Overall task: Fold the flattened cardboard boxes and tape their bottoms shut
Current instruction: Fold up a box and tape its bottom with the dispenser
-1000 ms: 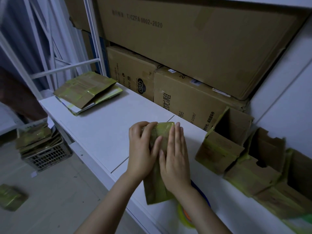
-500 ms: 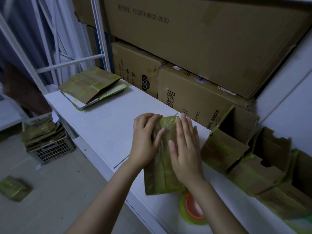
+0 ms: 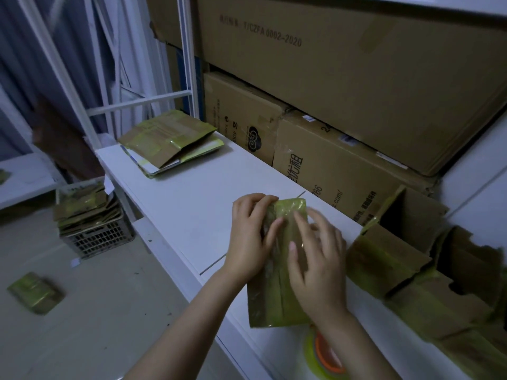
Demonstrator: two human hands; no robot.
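Note:
A small cardboard box (image 3: 274,297) covered in yellow-green tape stands on the white table (image 3: 192,198), its taped bottom facing up. My left hand (image 3: 251,239) grips its left side, fingers curled over the far edge and thumb on top. My right hand (image 3: 315,259) lies across the taped face with spread, straight fingers pressing down. A roll of yellow tape (image 3: 323,355) with an orange core lies on the table just behind my right wrist, partly hidden by it.
Several folded boxes (image 3: 389,259) lie in a row at the right. A pile of flattened boxes (image 3: 167,141) sits at the table's far left end. Large cartons (image 3: 329,171) line the back. A crate of flat boxes (image 3: 87,215) and a loose box (image 3: 35,293) are on the floor.
My right hand has slid to the right and down over the taped face, its fingers spreading apart. My left hand has kept its hold on the box's left side.

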